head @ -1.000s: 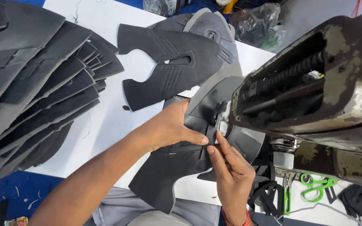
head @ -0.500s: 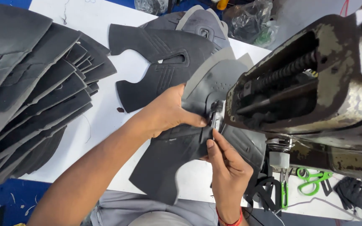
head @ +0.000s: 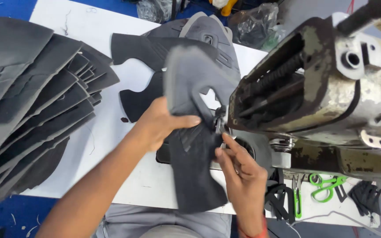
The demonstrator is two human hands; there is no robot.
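A: Where is the grey shoe upper piece (head: 195,132) right now?

B: At the needle end of the old sewing machine (head: 323,97), lifted partly off the white desk (head: 111,132). Its top half stands up and is blurred, and its lower flap hangs toward the person's lap.

A: And the 2 hands?

B: The left hand (head: 162,123) has its grip clamped on the piece's left edge, thumb across the front face. The right hand (head: 241,169) pinches the right edge beside the needle with its fingertips, so that grip is closed on the same piece.

A: How would it handle, do you think?

B: Light and floppy, I judge: it bends and folds where it is held, like thin padded fabric, not slippery and not fragile. Holding it near the edges on both sides of the seam line, as here, looks the sound way, since a single pinch would let it droop.

A: What lies around?

B: A fanned stack of dark cut pieces (head: 27,110) at the left, more finished uppers (head: 173,44) behind, and green-handled scissors (head: 325,185) under the machine
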